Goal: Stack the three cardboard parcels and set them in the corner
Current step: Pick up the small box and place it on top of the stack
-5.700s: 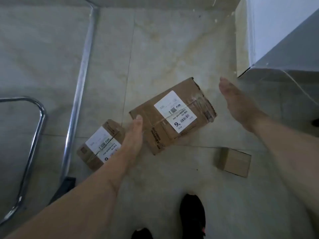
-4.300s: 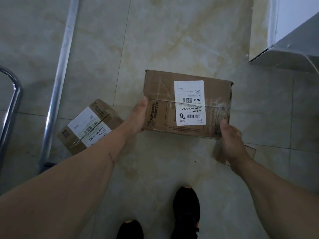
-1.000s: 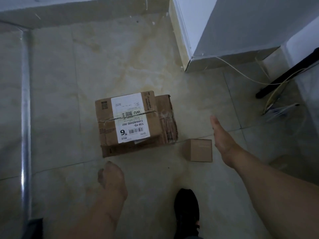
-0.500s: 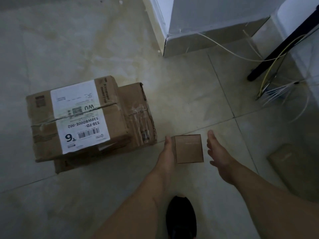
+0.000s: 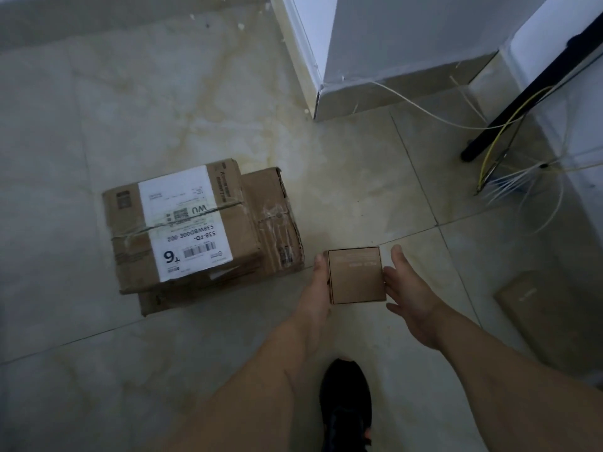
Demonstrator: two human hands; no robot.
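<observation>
- Cardboard: small plain brown cube parcel [image 5: 355,275], which I grip between left hand [image 5: 318,288] and right hand [image 5: 409,295].
- Left: labelled brown parcel [image 5: 176,223] stacked atop larger taped parcel [image 5: 274,220].

— How many cardboard parcels?
— Three: labelled parcel [image 5: 176,223], bigger parcel [image 5: 274,223] beneath, small parcel [image 5: 355,275].
— Anything else?
— Two hands, one black shoe [image 5: 346,406], one flat package [image 5: 538,308].

Both forearms are bare, with no sleeve, watch or band in view. Left hand [image 5: 318,285] and right hand [image 5: 409,296] ungloved. Below them, one black shoe [image 5: 346,406].
</observation>
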